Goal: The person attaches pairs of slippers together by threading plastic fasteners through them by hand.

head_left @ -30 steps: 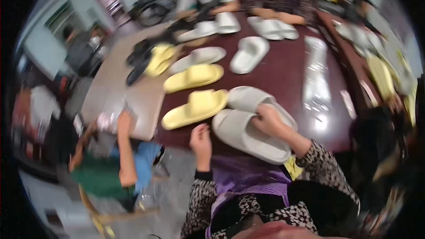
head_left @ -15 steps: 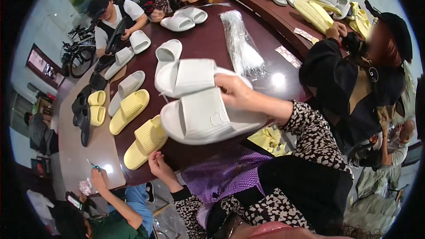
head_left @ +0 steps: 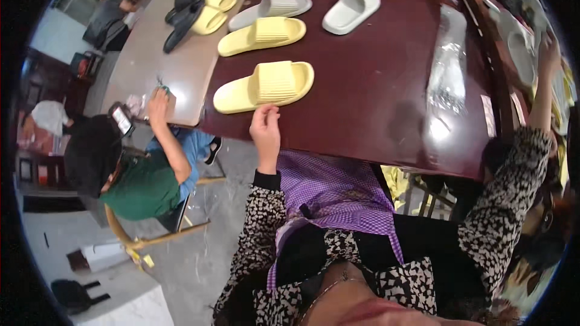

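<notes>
A yellow slipper (head_left: 275, 83) lies on the counter (head_left: 368, 108); the left hand (head_left: 265, 128), loosely closed, is at its near edge. The right hand (head_left: 548, 54) is beside grey slippers (head_left: 519, 53); its grip cannot be told. Farther back lies a white slipper (head_left: 352, 11).

1. A glossy dark-red table (head_left: 368, 102) is spreading beyond the left fingers (head_left: 264, 115).
2. A ribbed yellow slipper (head_left: 275, 84) is lying just past them.
3. Second yellow slipper (head_left: 269, 31) and ribbed grey slipper (head_left: 281, 6) are lying farther.
4. White slipper (head_left: 344, 15) and clear plastic packaging (head_left: 448, 60) are lying rightward.
</notes>
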Demonstrator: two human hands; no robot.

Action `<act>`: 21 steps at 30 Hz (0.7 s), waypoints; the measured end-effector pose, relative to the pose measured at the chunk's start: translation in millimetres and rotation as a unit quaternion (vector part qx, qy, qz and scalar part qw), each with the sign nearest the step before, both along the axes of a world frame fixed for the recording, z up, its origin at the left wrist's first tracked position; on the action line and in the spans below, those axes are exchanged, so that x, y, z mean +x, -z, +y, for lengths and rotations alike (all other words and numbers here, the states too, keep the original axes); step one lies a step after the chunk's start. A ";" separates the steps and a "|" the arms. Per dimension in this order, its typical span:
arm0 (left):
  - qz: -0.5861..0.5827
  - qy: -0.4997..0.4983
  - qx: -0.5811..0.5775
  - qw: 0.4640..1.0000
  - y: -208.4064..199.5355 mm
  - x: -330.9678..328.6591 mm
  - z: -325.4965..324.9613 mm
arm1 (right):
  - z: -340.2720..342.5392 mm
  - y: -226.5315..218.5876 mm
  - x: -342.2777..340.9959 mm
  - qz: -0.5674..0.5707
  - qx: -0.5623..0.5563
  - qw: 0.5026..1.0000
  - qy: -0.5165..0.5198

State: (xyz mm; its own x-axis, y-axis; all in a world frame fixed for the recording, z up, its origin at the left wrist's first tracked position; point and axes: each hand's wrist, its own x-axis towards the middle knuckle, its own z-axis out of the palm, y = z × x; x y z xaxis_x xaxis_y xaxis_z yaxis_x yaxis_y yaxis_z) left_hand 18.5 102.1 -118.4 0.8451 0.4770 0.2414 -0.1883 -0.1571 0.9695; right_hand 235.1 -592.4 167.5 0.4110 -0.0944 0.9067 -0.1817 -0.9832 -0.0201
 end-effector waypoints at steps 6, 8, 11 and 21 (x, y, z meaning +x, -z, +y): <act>-0.012 -0.056 0.153 0.987 -16.1 8.7 40.5 | 183.3 123.9 -59.7 0.090 0.169 0.905 -0.379; -0.037 -0.073 0.269 0.960 -26.4 24.1 59.2 | 226.1 152.1 -73.6 0.132 0.224 0.888 -0.379; -0.068 -0.068 0.507 0.856 -37.8 46.3 91.5 | 269.0 184.9 -78.1 0.145 0.337 0.829 -0.422; 0.038 0.014 0.597 0.801 -72.1 87.7 72.0 | 271.2 258.4 -136.7 0.132 0.401 0.779 -0.464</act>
